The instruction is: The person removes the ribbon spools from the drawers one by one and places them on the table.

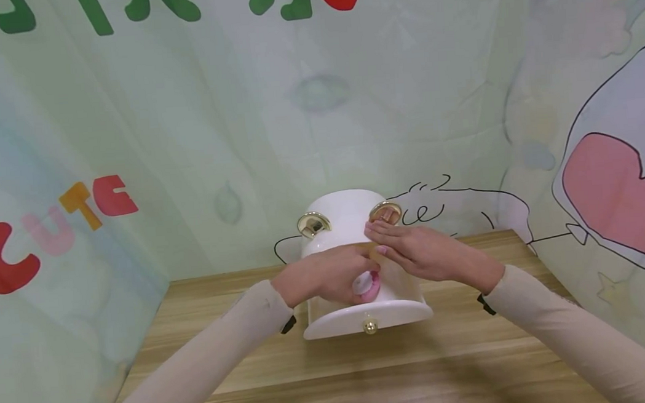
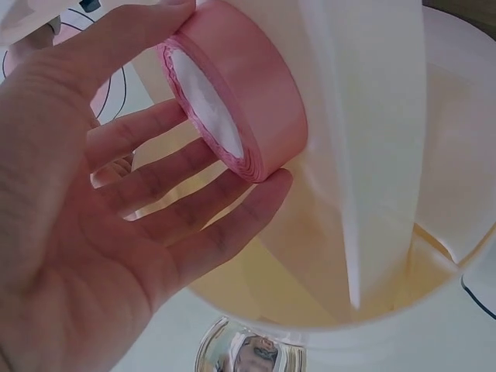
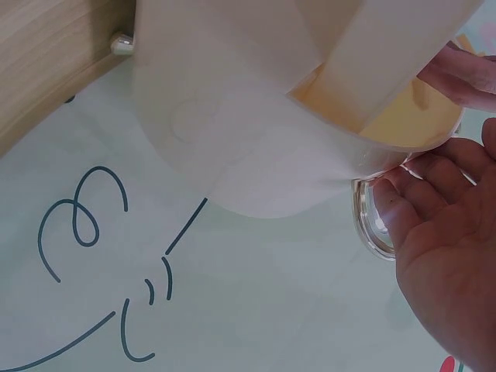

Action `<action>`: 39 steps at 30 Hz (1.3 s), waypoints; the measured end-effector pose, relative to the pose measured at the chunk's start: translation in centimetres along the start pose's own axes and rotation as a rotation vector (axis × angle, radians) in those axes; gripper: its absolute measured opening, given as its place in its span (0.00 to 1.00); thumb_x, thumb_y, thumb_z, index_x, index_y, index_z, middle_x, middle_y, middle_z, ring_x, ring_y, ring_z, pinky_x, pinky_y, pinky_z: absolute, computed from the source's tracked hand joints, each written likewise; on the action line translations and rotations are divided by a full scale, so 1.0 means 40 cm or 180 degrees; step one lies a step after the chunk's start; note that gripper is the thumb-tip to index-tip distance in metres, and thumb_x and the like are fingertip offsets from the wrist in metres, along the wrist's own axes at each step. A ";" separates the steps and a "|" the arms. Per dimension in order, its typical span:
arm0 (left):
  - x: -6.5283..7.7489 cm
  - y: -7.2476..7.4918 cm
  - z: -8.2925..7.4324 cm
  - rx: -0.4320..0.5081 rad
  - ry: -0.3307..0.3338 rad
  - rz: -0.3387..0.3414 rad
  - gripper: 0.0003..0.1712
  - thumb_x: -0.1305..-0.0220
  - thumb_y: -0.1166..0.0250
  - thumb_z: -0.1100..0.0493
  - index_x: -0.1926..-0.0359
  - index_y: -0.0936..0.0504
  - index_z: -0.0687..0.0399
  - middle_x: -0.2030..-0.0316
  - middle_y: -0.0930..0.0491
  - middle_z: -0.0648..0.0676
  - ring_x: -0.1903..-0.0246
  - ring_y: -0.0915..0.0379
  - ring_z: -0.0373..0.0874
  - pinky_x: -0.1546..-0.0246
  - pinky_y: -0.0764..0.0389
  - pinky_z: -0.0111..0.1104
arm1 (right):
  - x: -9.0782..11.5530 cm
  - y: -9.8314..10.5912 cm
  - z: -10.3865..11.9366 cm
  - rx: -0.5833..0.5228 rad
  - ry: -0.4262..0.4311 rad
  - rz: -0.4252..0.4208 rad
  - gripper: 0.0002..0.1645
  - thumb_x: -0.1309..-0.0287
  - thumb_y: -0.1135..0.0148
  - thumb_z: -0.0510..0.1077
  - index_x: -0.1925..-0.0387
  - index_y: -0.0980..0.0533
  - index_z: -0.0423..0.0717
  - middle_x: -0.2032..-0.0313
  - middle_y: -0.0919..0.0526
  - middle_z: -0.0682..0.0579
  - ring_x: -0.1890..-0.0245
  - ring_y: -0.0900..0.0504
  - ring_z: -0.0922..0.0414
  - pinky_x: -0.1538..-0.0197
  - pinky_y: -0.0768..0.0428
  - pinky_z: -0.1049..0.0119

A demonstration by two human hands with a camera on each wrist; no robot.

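A white glossy container (image 1: 345,215) with two round gold ears stands on the table, its opening towards me. My left hand (image 1: 329,275) pinches a roll of pink ribbon (image 2: 256,85) by its edge, thumb on one side and fingertips on the other, at the opening. White divider panels (image 2: 380,155) show beside the roll in the left wrist view, with a yellowish inside behind. My right hand (image 1: 428,250) lies with fairly straight fingers against the container's rim, close to the right gold ear (image 3: 372,225).
A white curved front piece (image 1: 336,327) with a small gold knob (image 1: 370,327) juts from the container's near side. The wooden table (image 1: 255,366) ends at printed cloth walls (image 1: 316,103) at the back and both sides.
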State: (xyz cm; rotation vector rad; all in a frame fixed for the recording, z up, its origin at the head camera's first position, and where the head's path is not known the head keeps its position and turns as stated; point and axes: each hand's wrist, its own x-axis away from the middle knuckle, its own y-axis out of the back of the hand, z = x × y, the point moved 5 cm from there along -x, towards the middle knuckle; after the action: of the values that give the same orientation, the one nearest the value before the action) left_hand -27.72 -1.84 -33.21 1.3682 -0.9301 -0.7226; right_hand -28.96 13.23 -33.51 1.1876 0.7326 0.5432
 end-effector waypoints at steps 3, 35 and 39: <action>0.009 0.000 0.001 0.0052 0.0017 -0.0022 0.18 0.35 0.28 0.52 0.48 0.15 0.53 0.52 0.15 0.52 0.51 0.21 0.43 0.41 0.19 0.36 | -0.001 0.000 -0.001 0.0000 -0.0007 0.0002 0.31 0.17 0.56 0.54 0.22 0.36 0.45 0.21 0.36 0.48 0.20 0.36 0.48 0.24 0.30 0.46; 0.136 0.094 -0.006 0.0415 0.0121 -0.0358 0.31 0.37 0.27 0.46 0.38 0.18 0.56 0.44 0.15 0.56 0.45 0.17 0.48 0.42 0.17 0.40 | -0.002 -0.003 -0.002 0.0001 0.0002 -0.0040 0.31 0.17 0.55 0.53 0.22 0.36 0.45 0.21 0.35 0.47 0.20 0.35 0.47 0.25 0.29 0.45; 0.158 0.108 0.003 0.0392 0.0198 -0.0456 0.30 0.40 0.26 0.47 0.40 0.17 0.54 0.47 0.14 0.53 0.50 0.18 0.45 0.49 0.17 0.36 | -0.003 -0.004 -0.002 0.0011 -0.0020 -0.0022 0.31 0.17 0.55 0.53 0.22 0.36 0.45 0.21 0.36 0.47 0.20 0.35 0.47 0.24 0.29 0.45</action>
State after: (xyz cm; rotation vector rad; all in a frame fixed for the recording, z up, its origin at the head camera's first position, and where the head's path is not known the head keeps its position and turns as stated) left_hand -25.21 -6.98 -28.13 1.5697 -0.8449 -0.7361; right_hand -29.08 13.13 -33.67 1.1890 0.7324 0.5323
